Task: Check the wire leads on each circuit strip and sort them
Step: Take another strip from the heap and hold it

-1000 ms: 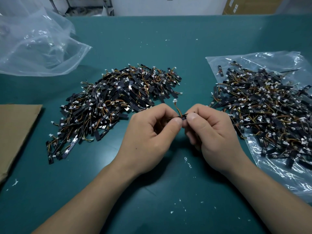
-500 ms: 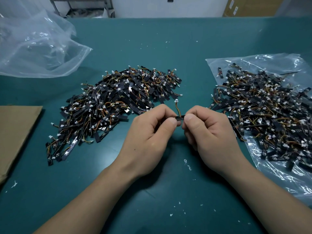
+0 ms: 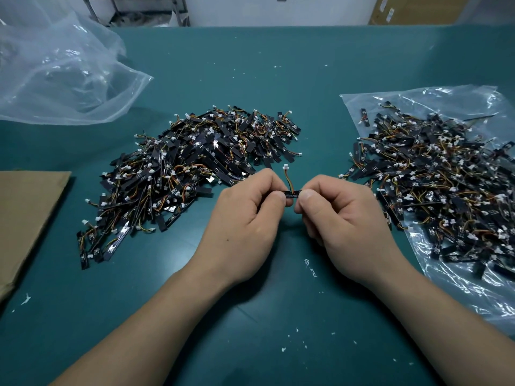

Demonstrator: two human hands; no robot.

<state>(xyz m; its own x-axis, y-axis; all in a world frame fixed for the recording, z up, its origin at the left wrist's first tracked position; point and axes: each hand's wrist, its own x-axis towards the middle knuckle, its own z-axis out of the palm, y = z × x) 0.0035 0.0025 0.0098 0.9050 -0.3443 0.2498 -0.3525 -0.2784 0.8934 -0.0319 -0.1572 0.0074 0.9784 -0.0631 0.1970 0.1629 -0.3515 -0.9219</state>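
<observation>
Pinching one circuit strip (image 3: 292, 193) between our left hand (image 3: 245, 221) and right hand (image 3: 342, 221) at frame centre, its wire leads (image 3: 288, 181) rising, strip piles either side.

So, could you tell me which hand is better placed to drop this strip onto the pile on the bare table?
Probably the left hand: that pile lies just beyond its knuckles, whereas the right hand, also pinching the strip, would have to cross over.

Teal table (image 3: 278, 79), white wall (image 3: 264, 9) behind
</observation>
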